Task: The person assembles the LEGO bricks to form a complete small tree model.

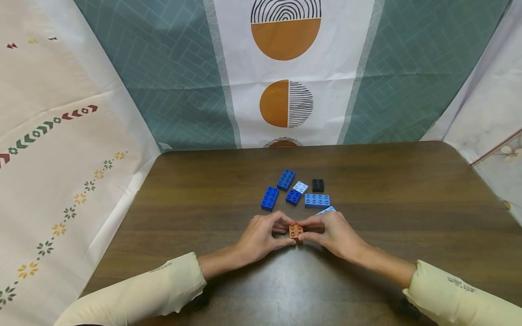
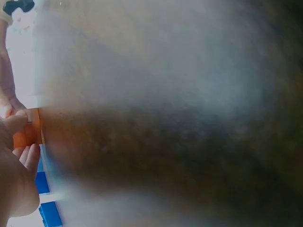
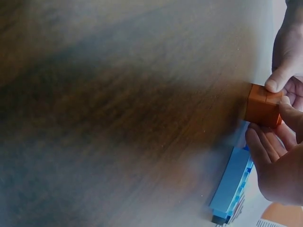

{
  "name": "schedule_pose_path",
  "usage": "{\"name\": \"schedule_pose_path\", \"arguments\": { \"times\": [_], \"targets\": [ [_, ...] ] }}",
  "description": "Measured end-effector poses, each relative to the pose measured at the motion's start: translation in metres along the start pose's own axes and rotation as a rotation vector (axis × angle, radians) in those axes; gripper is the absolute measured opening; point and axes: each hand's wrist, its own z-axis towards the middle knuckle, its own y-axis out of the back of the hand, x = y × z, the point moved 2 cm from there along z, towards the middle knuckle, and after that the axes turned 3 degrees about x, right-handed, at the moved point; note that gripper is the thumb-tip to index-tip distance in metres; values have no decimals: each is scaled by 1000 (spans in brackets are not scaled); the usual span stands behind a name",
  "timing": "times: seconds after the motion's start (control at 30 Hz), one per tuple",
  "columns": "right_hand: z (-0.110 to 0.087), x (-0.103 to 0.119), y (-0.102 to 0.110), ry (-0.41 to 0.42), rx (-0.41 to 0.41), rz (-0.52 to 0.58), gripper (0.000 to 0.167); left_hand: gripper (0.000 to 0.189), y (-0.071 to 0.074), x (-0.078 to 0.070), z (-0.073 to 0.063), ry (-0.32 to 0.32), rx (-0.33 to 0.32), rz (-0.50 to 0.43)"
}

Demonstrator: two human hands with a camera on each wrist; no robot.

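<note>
Both hands meet over the near middle of the table around an orange toy building brick with a square, studded top. From one side my left hand pinches it between thumb and fingers. My right hand grips the other side, its thumb at the near right corner. In the right wrist view the orange brick shows a thin seam across its side, close above the wood. Just behind the right fingers lies a light blue brick, partly covered by that hand; its long side shows in the right wrist view.
Beyond the hands lie two long dark blue bricks, a small blue brick against a pale blue one, another long light blue brick and a black brick. Patterned cloth hangs behind the wooden table.
</note>
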Motion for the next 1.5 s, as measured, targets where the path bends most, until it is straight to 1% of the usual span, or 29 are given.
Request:
{"name": "schedule_pose_path", "arguments": {
  "times": [0.2,0.43,0.57,0.7,0.77,0.9,1.0,1.13,1.27,1.4,1.5],
  "targets": [
    [-1,2,1,0,8,10,30,36,1,-2,1,23,12,2],
    [-1,3,0,-47,27,55,31,37,1,-4,3,16,13,12],
    [0,4,0,-43,29,31,32,37,1,-3,2,21,9,13],
    [1,7,3,-12,-3,-37,35,38,-1,-3,1,34,7,19],
    [2,9,6,7,-39,-70,36,38,-1,-3,1,38,9,20],
    [6,11,19,25,-124,-86,38,37,-1,-2,0,40,9,20],
    [10,8,30,2,-170,-75,42,37,-1,-2,0,50,10,16],
    [14,-1,43,-53,-195,-68,48,37,-2,-2,0,66,16,9],
    [17,-10,51,-91,-196,-68,57,37,-2,-2,0,67,16,14],
    [24,-20,58,-120,-171,-54,67,38,-2,-2,0,73,16,26],
    [30,-28,63,-151,-152,-58,71,38,-2,-2,0,83,18,37]
  ]
}}
